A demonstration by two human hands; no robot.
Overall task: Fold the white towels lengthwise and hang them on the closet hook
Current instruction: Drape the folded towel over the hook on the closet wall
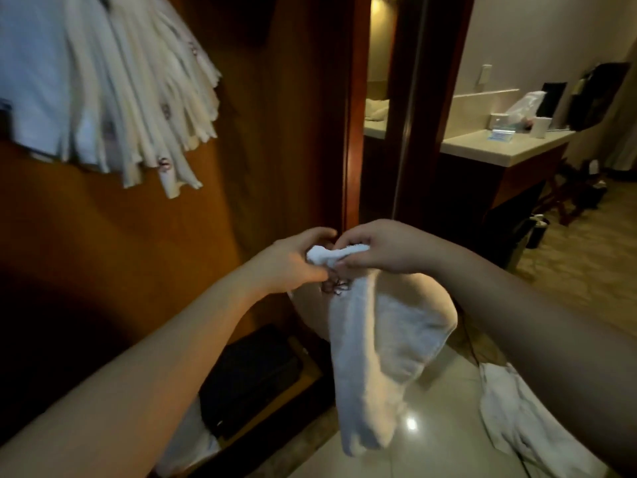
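Grip: left hand (293, 258) and right hand (375, 248) meet fingertip to fingertip, each pinching the bunched top edge of one white towel (372, 353).
Towel position: directly below the grip, hanging free, clear of the floor.
Long axis: vertical; the cloth is doubled on itself, with an embroidered mark just under the left thumb.
Nearer hand: the left hand lies on the closet side; judged better placed to carry the towel to the hook.
Hung towels: a fanned bundle (138, 108) hangs up and to the left of the grip, well apart; the hook itself is hidden behind it.
Next move, judged: lift up and leftward.
Floor: glossy tile (431, 439); a loose towel (517, 419) lies crumpled under the right forearm.
Closet: wooden panel (144, 219); dark case (251, 370) on its bottom shelf.
Room: bench (496, 150) with small items at right, beyond the doorframe.
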